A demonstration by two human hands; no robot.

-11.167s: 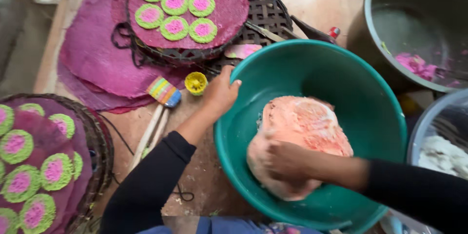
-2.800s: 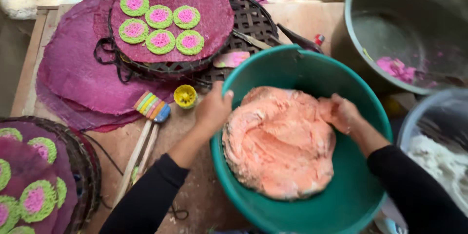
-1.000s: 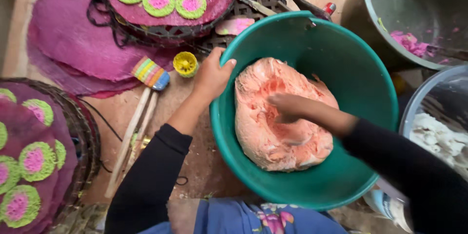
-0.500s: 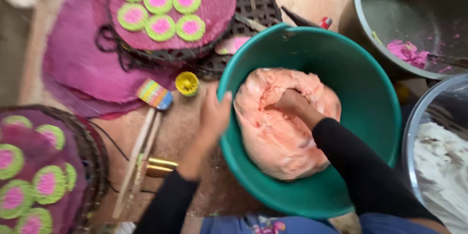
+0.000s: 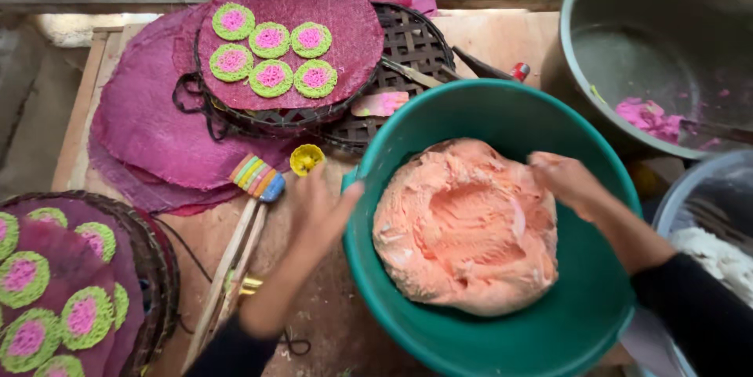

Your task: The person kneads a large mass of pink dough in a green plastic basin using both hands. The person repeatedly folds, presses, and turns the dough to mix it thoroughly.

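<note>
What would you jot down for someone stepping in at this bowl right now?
Left hand: open, braced on the rim of the green bowl. 
Right hand: on the far edge of the orange dough, fingers smeared. 
The dough fills the bowl in one soft, creased lump. 
Finished green-and-pink discs sit on a purple sheet on the basket. 
Kneading looks unfinished.

Soft even daylight, no harsh shadows; left hand (image 5: pixel 318 212) motion-blurred; wide-angle bending at edges
</note>
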